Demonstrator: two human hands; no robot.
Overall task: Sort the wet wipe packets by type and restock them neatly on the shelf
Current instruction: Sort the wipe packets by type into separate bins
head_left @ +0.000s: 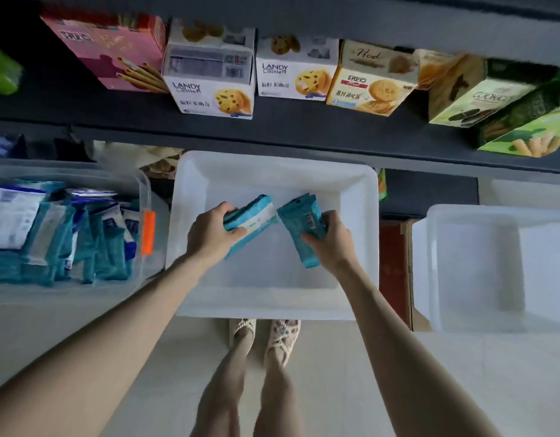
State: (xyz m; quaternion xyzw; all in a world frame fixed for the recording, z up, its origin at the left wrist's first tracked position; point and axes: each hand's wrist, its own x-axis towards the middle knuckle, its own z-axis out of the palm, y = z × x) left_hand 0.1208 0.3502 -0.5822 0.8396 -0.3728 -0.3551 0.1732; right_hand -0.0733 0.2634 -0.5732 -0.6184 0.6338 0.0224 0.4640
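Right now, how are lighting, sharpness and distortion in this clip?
Head view: wide-angle distortion bows the dark grey shelf board; light is dim, no harsh glare on the white plastic tub; the held teal wet wipe packets look soft, small print unreadable.

We read "LANDY Castle" on the left white biscuit box [206, 74] and on the white biscuit box beside it [296, 74]. The pale green box [480, 99] says "COOKIE". Other print is too blurred.

We note middle bin [272, 305]: white plastic, smooth, slight sheen. Packets [256, 216]: teal plastic film, glossy. Left tub [67, 294]: clear plastic. Biscuit boxes [296, 74]: printed cardboard. We read shelf [304, 130] as dark, matt.
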